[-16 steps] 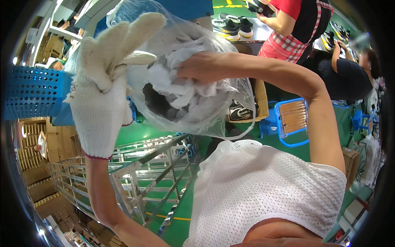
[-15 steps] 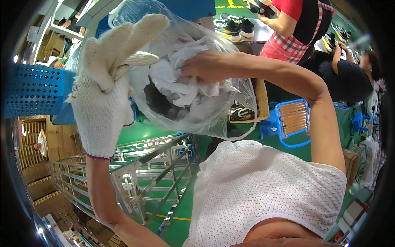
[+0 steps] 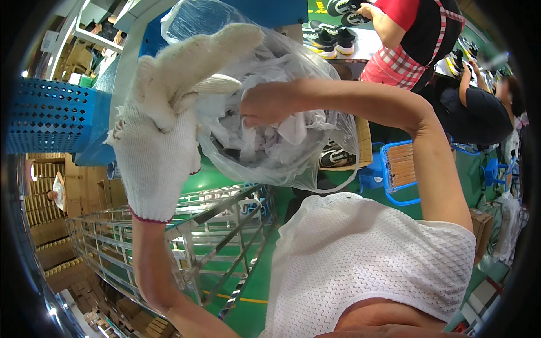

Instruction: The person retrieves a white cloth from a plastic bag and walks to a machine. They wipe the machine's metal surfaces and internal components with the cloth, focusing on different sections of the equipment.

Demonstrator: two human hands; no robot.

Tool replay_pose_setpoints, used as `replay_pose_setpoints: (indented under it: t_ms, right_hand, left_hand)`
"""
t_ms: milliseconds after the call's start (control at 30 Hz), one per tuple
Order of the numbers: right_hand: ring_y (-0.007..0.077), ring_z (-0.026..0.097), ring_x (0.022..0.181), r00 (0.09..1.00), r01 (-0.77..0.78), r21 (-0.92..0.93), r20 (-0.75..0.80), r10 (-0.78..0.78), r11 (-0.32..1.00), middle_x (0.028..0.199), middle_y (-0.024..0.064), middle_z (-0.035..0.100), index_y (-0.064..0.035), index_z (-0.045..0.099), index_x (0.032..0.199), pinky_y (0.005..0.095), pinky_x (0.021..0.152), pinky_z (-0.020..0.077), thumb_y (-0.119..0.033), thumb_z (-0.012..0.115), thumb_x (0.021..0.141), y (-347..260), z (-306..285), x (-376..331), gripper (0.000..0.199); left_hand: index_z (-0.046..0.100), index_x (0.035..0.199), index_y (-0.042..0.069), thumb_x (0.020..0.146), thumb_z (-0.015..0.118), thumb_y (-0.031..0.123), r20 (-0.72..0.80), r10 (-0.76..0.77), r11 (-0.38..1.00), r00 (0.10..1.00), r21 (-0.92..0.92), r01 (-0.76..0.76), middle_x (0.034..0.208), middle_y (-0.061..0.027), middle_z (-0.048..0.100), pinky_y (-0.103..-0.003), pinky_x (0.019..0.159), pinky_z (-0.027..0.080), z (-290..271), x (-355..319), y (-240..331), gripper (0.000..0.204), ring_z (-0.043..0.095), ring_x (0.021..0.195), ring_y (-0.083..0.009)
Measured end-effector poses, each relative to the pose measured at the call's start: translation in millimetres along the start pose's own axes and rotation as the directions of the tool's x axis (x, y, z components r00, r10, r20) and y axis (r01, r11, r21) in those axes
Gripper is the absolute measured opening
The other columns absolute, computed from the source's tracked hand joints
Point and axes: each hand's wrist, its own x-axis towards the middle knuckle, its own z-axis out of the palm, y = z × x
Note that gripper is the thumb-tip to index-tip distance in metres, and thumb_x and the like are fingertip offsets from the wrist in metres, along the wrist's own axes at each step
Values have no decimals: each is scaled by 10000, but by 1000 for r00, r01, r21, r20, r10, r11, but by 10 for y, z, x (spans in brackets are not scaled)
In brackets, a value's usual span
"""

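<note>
A clear plastic bag (image 3: 265, 176) stands open in front of me, filled with crumpled white paper (image 3: 298, 132). My right hand (image 3: 273, 102) is bare and reaches in over the bag's mouth. Its fingers are curled around some of the paper, which hangs just below them. My left hand (image 3: 160, 129) wears a white knit glove with a dark red cuff edge. Its fingers stretch out toward the upper right, overlapping the bag's left side, with the thumb apart. I see nothing held in it; whether the glove touches the bag I cannot tell.
Left stands a blue perforated basket (image 3: 51, 115). A metal rack (image 3: 189, 248) is below the bag. To its right are a cardboard box (image 3: 363, 141) with shoes and a blue-framed stool (image 3: 400, 166). Beyond, a co-worker in a checked apron (image 3: 389, 70) handles shoes.
My gloved left hand has moved right, farther over the bag's edge. My right hand has shifted slightly left and lower, still among the paper. The co-worker's shoes have moved a little.
</note>
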Motion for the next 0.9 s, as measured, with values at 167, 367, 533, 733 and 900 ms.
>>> replay_pose_setpoints:
  t_ms: [167,367,533,733,900]
  right_hand:
    - [390,674,892,999,48,-239,27,-43,970,919,211,679,16,570,1078,466,740,544,-150,708,747,-163,184,7,395]
    - [373,662,956,988,73,1,-140,-72,997,1016,173,685,-54,576,1163,490,789,515,-173,778,651,-135,100,37,564]
    - [384,641,981,936,-20,235,-336,100,972,1016,180,672,-58,586,1229,466,857,494,-154,724,669,142,143,-509,584]
    - [344,642,929,746,274,227,-663,-58,934,1062,135,634,-65,595,1147,423,770,507,-54,665,710,-239,151,-518,443]
    - [308,640,885,567,329,125,-819,-90,936,1075,91,608,-72,584,1068,367,680,512,21,686,741,-163,50,-680,355]
  left_hand:
    - [679,854,-8,877,659,293,-18,-4,1000,1000,-12,4,643,-60,682,-305,604,511,3,-15,-22,302,679,617,-143]
    - [681,886,-13,883,660,263,-40,-21,998,999,-56,19,666,-70,685,-315,613,513,-188,-140,5,278,674,617,-142]
    - [692,934,-24,889,662,231,-47,37,989,998,-142,-43,675,-74,687,-296,593,502,220,-16,8,261,664,619,-120]
    - [694,965,-39,894,672,225,-41,-72,991,997,-120,67,669,-72,680,-278,554,490,-166,-212,53,274,660,605,-117]
    - [691,958,-44,893,684,232,-19,-68,968,998,-244,61,670,-82,678,-296,546,487,18,-168,81,283,656,590,-129]
